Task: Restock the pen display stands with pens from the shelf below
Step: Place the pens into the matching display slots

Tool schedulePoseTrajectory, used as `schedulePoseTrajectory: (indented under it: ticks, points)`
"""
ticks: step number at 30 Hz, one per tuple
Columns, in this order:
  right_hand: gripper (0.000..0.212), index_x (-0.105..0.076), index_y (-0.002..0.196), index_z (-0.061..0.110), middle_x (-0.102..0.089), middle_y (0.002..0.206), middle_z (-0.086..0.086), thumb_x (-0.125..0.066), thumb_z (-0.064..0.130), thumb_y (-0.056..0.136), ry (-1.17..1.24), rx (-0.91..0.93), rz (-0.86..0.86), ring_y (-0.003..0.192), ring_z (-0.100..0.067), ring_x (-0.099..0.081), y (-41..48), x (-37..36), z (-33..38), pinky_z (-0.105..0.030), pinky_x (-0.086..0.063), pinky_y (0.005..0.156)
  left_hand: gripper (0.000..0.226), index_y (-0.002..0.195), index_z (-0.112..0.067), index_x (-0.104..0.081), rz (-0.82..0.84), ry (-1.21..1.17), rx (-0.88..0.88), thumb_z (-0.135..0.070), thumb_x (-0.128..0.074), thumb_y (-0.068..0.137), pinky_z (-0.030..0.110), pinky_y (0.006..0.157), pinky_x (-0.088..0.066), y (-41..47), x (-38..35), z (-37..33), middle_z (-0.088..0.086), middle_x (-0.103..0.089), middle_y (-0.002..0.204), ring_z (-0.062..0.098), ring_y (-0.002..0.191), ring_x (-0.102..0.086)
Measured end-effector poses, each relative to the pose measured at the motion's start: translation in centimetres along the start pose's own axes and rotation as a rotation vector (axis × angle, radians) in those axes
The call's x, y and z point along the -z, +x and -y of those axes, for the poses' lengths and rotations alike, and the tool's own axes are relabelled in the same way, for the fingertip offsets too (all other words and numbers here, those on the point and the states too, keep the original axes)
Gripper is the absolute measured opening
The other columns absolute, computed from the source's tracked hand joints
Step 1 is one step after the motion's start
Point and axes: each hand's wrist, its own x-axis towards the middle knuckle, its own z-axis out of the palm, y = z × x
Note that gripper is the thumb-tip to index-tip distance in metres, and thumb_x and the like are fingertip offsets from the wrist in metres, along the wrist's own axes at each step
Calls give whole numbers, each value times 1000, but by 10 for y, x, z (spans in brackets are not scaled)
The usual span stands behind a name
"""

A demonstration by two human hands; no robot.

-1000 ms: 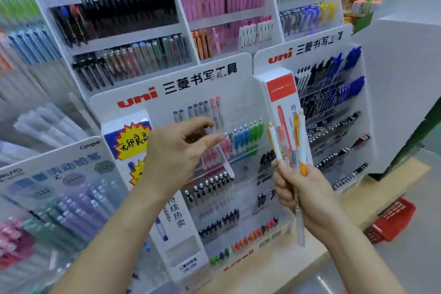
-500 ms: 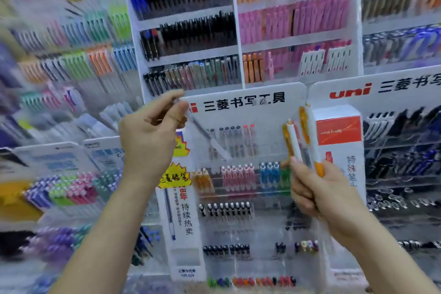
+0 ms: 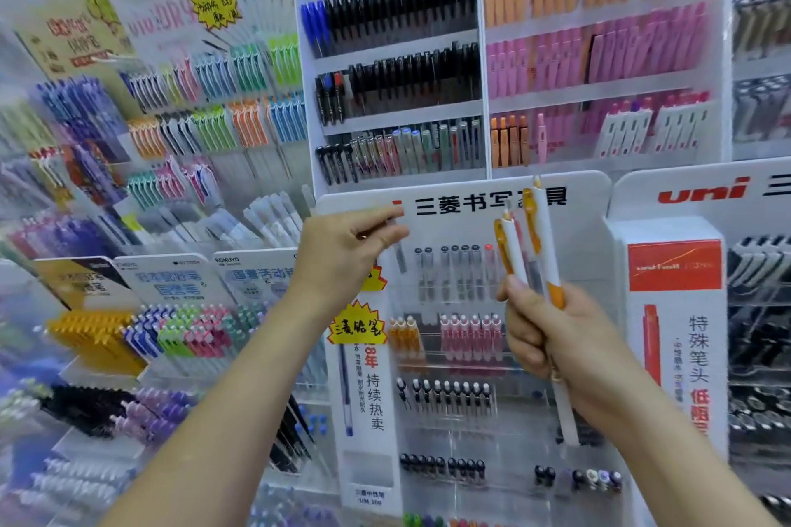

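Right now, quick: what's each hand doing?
Left hand: pinching a clear pen.
Right hand: gripping a bunch of orange-and-white pens.

The pens (image 3: 544,240) in your right hand (image 3: 556,338) white with orange clips and grips, the single pen (image 3: 400,257) in your left hand (image 3: 342,252) clear grey, display stand (image 3: 590,235) white with black lettering, starburst label (image 3: 357,327) yellow.
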Motion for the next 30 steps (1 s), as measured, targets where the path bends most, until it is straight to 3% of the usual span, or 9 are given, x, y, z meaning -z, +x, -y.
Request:
schedulePoseTrajectory:
  ticks: [3,6,10,14,18,22,25,30]
  points:
    - [30,-58,86,9,-35,55,1,-58,39,83,5,-9,-4,43,-10,-35,4,-4,-3,-18,-30,39,24,106,-21,-74,177,56,60,-25,-73,82,17,93,-49,4,-6,7,-12,-71,102,-11,94,-58]
    - [30,-59,86,9,-36,55,1,-59,39,82,4,-11,-11,43,-11,-35,8,-6,-6,-19,-31,39,21,102,-25,-76,274,161,24,-31,-72,83,20,83,-49,7,-8,9,-25,-63,84,-3,85,-57]
    - [31,-62,90,8,-38,57,0,-58,38,83,10,-8,-5,45,-12,-37,11,-11,-9,-20,-31,40,16,94,-22,-77,314,152,47,-29,-76,79,3,68,-41,15,-6,8,-29,-53,75,-17,75,-53]
    - [29,-70,92,7,-45,62,-3,-61,32,82,73,-29,45,48,-13,-39,13,-17,-12,-20,-30,39,16,89,-21,-76,402,166,54,-29,-79,76,21,74,-52,25,-4,8,-14,-67,77,-2,77,-62]
    - [26,-73,91,7,-47,65,-5,-62,29,82,120,-41,72,47,-13,-37,13,-21,-13,-20,-28,38,13,87,-23,-76,430,133,76,-25,-81,75,28,76,-56,26,-3,13,-11,-70,75,1,75,-65]
    - [29,-71,97,4,-46,65,-4,-61,29,84,124,-48,62,48,-12,-37,14,-22,-13,-20,-28,38,27,100,-24,-76,432,284,-4,-33,-80,74,23,76,-49,25,-5,16,-23,-53,76,-1,76,-55]
    - [30,-71,99,4,-46,66,-4,-60,28,85,122,-50,53,48,-12,-38,14,-27,-14,-20,-28,39,38,111,-32,-71,436,347,-84,-39,-78,75,32,82,-46,23,-6,18,-14,-55,85,11,91,-51]
    - [32,-72,102,5,-48,65,-5,-60,30,86,140,-65,63,48,-11,-39,12,-35,-20,-20,-30,41,47,123,-36,-63,479,534,-150,-49,-70,79,30,81,-44,21,-5,18,-6,-42,94,15,94,-48]
